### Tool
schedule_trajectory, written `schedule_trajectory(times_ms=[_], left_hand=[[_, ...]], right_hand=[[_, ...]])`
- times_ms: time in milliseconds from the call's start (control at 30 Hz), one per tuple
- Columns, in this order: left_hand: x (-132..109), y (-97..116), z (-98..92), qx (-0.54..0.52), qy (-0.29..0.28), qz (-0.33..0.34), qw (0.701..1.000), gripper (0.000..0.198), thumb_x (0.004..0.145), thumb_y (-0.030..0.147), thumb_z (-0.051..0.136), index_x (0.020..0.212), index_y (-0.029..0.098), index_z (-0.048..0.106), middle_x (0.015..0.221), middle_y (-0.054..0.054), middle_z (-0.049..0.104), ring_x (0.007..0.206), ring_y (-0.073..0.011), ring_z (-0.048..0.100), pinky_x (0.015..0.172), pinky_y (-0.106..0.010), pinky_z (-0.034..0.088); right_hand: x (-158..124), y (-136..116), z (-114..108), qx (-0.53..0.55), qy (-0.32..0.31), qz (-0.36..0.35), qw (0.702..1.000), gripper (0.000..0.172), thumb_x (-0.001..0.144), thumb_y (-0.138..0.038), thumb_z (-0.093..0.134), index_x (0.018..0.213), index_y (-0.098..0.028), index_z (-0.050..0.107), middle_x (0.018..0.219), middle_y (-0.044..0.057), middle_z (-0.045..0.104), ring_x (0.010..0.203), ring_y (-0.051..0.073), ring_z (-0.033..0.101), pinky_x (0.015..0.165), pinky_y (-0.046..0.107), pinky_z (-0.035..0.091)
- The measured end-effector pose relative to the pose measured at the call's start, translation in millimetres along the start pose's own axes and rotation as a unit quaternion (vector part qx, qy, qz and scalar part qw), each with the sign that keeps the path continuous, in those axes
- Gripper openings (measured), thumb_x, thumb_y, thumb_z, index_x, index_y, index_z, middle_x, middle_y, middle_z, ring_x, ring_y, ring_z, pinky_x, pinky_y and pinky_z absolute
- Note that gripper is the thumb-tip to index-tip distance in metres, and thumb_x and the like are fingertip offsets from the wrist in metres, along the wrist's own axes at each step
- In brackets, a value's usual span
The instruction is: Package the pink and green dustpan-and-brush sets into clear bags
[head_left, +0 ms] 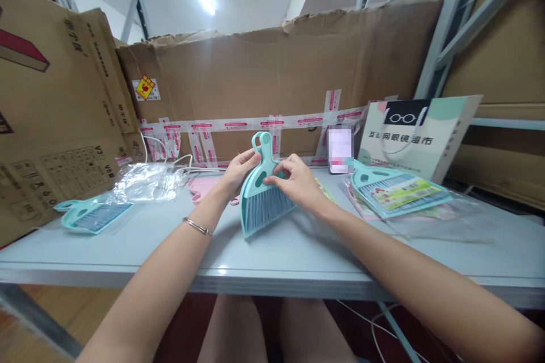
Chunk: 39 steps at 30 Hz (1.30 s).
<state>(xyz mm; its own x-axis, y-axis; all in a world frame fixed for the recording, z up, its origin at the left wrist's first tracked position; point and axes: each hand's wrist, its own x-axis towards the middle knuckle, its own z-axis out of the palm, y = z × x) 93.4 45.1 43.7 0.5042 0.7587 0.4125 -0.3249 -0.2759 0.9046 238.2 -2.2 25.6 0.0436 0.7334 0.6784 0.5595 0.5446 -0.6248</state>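
A small mint-green hand brush (268, 207) with grey bristles stands upright against a matching dustpan (243, 210), just above or on the table in the middle of the view. My left hand (242, 171) is closed on the dustpan near its handle, from the left side. With thumb and fingers pinched, my right hand (298, 180) grips the top of the brush head beside its oval hole. The two handles overlap at the top. Behind my left wrist lies a pink dustpan (203, 186), partly hidden by my arm.
Bagged mint dustpan sets lie at the right (400, 190) and the left (96, 212). Clear plastic wrap (147, 181) is at the back left. A phone (341, 147) leans near a paper bag (415, 136). Cardboard boxes (272, 79) wall the back of the table (170, 249).
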Motion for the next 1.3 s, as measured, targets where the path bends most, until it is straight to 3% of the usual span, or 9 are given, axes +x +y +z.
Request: schedule_trajectory(times_ms=[167, 367, 467, 567, 633, 767, 967, 1133, 1300], left_hand=[[-2.8, 8.5, 5.7, 0.148, 0.043, 0.029, 0.988, 0.033, 0.068, 0.040, 0.068, 0.088, 0.014, 0.062, 0.081, -0.005, 0.066, 0.068, -0.0127, 0.059, 0.060, -0.023, 0.046], [-7.1, 17.3, 11.3, 0.388, 0.066, 0.082, 0.916, 0.022, 0.072, 0.034, 0.061, 0.076, 0.013, 0.065, 0.075, -0.003, 0.063, 0.071, -0.0143, 0.055, 0.061, -0.023, 0.041], [-7.2, 17.2, 10.2, 0.408, 0.066, 0.089, 0.906, 0.024, 0.074, 0.036, 0.057, 0.074, 0.013, 0.064, 0.067, 0.000, 0.059, 0.063, -0.0119, 0.050, 0.056, -0.021, 0.037], [-8.1, 18.0, 10.5, 0.399, 0.043, 0.090, 0.912, 0.027, 0.076, 0.039, 0.055, 0.077, 0.013, 0.065, 0.065, 0.000, 0.057, 0.059, -0.0109, 0.048, 0.054, -0.021, 0.035], [-8.7, 18.3, 12.0, 0.387, 0.030, 0.098, 0.916, 0.027, 0.076, 0.039, 0.055, 0.081, 0.014, 0.065, 0.069, -0.001, 0.059, 0.061, -0.0116, 0.048, 0.056, -0.021, 0.036], [-8.7, 15.8, 15.4, 0.408, 0.040, 0.125, 0.903, 0.027, 0.079, 0.038, 0.051, 0.082, 0.015, 0.064, 0.067, -0.001, 0.056, 0.060, -0.0118, 0.046, 0.056, -0.021, 0.035], [-7.9, 10.5, 17.2, 0.447, 0.082, 0.164, 0.875, 0.028, 0.082, 0.036, 0.046, 0.065, 0.016, 0.053, 0.056, 0.004, 0.041, 0.055, -0.0100, 0.037, 0.055, -0.021, 0.030], [-7.4, 10.6, 16.1, 0.450, 0.077, 0.160, 0.875, 0.028, 0.082, 0.037, 0.045, 0.063, 0.017, 0.049, 0.056, 0.004, 0.037, 0.053, -0.0094, 0.033, 0.053, -0.021, 0.028], [-7.2, 12.1, 18.1, 0.444, 0.079, 0.147, 0.881, 0.031, 0.082, 0.038, 0.044, 0.060, 0.017, 0.045, 0.055, 0.004, 0.033, 0.052, -0.0090, 0.031, 0.051, -0.022, 0.026]], right_hand=[[2.2, 4.8, 1.3, -0.053, 0.021, -0.015, 0.998, 0.025, 0.069, -0.040, 0.066, 0.060, -0.020, 0.056, 0.073, -0.002, 0.042, 0.066, 0.013, 0.048, 0.063, 0.029, 0.037], [4.4, 8.0, 2.7, -0.069, 0.023, -0.039, 0.997, 0.018, 0.076, -0.032, 0.060, 0.062, -0.020, 0.058, 0.070, -0.001, 0.047, 0.066, 0.014, 0.050, 0.064, 0.029, 0.037], [7.7, 8.6, -1.7, -0.021, 0.067, -0.058, 0.996, 0.016, 0.077, -0.032, 0.060, 0.066, -0.019, 0.059, 0.070, 0.000, 0.052, 0.066, 0.014, 0.051, 0.065, 0.029, 0.040], [13.5, 10.1, -7.4, 0.041, 0.125, -0.053, 0.990, 0.020, 0.072, -0.036, 0.064, 0.082, -0.019, 0.063, 0.085, 0.003, 0.059, 0.078, 0.016, 0.054, 0.073, 0.031, 0.044], [17.0, 11.2, -9.7, 0.098, 0.081, -0.018, 0.992, 0.029, 0.071, -0.039, 0.064, 0.091, -0.019, 0.065, 0.092, 0.005, 0.063, 0.082, 0.017, 0.056, 0.075, 0.032, 0.045], [19.3, 11.0, -10.1, 0.193, -0.023, 0.031, 0.980, 0.033, 0.072, -0.046, 0.060, 0.086, -0.019, 0.071, 0.078, 0.001, 0.068, 0.073, 0.017, 0.059, 0.067, 0.031, 0.047], [16.7, 4.8, -4.8, 0.228, 0.011, 0.057, 0.972, 0.027, 0.067, -0.042, 0.065, 0.081, -0.020, 0.074, 0.066, -0.002, 0.068, 0.067, 0.016, 0.060, 0.065, 0.030, 0.047], [15.7, 4.2, -2.0, 0.214, 0.047, 0.049, 0.974, 0.021, 0.069, -0.037, 0.064, 0.079, -0.021, 0.074, 0.076, -0.002, 0.071, 0.072, 0.018, 0.063, 0.070, 0.032, 0.048], [15.8, 4.1, -1.4, 0.218, 0.022, 0.052, 0.974, 0.027, 0.069, -0.042, 0.064, 0.080, -0.019, 0.074, 0.076, -0.001, 0.071, 0.073, 0.018, 0.063, 0.069, 0.031, 0.049]])
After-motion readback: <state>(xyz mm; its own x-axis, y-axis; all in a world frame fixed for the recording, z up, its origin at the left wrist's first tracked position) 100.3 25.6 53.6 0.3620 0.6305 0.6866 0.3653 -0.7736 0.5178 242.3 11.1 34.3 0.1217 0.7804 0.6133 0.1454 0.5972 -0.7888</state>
